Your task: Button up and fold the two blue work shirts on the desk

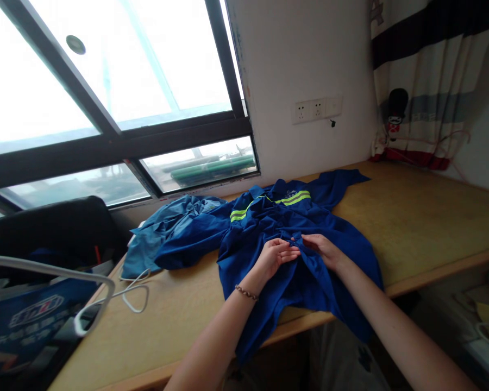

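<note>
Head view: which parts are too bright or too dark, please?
In the head view, the window's upper panes are washed out nearly white; the area under the table is dark; the blue garment is dim, yet its yellow stripes show clearly.

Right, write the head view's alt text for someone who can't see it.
A person's left hand and right hand handle the front of a blue jacket with yellow stripes, spread on a wooden table. Lighter blue clothing lies at picture left, near a window; a curtain hangs at far right.
</note>
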The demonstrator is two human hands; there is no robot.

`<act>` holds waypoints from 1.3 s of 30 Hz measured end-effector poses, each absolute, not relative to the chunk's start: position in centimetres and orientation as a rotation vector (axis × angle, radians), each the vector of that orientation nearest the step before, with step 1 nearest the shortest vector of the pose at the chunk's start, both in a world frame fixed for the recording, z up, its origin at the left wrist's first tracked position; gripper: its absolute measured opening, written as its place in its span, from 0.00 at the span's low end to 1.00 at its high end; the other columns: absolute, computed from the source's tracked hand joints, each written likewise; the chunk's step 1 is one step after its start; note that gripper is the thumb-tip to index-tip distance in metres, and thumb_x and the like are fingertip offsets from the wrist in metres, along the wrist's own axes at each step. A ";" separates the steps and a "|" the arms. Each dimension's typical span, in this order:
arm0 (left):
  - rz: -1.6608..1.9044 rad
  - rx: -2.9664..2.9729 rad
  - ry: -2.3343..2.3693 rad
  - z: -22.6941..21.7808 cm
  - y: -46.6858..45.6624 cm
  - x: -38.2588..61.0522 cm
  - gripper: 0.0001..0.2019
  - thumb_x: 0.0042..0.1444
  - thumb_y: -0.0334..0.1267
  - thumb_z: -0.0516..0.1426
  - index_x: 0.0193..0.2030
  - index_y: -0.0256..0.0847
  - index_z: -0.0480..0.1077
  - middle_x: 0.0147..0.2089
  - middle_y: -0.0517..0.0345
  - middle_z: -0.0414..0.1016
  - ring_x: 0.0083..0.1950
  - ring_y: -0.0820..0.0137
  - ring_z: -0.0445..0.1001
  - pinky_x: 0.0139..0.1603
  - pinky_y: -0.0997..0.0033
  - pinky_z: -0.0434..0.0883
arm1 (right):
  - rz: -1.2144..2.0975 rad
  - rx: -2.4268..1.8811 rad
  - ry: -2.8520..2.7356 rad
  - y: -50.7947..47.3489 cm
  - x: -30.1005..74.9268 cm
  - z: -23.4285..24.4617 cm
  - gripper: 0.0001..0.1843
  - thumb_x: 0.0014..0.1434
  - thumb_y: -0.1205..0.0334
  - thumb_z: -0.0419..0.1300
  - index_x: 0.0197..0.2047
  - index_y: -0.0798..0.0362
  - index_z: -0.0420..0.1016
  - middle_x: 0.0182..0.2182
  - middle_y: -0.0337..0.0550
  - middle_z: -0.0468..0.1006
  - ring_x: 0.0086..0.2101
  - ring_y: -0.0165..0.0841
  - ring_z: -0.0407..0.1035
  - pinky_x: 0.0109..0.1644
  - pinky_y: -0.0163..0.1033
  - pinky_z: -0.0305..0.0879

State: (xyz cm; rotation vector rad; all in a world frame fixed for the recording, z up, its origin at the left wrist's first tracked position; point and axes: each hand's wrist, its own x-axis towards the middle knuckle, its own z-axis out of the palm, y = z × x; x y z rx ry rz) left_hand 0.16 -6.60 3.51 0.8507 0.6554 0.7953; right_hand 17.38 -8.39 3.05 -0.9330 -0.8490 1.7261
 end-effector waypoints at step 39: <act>0.866 0.856 0.814 1.2 -6.5 0.7 0.12 0.43 0.35 0.60 0.26 0.37 0.58 0.19 0.62 0.65 0.23 0.70 0.72 0.32 0.62 0.73 | 0.689 -1.322 -1.678 -8.4 15.5 1.0 0.09 0.43 0.59 0.61 0.28 0.52 0.66 0.12 0.29 0.60 0.16 0.24 0.54 0.21 0.31 0.47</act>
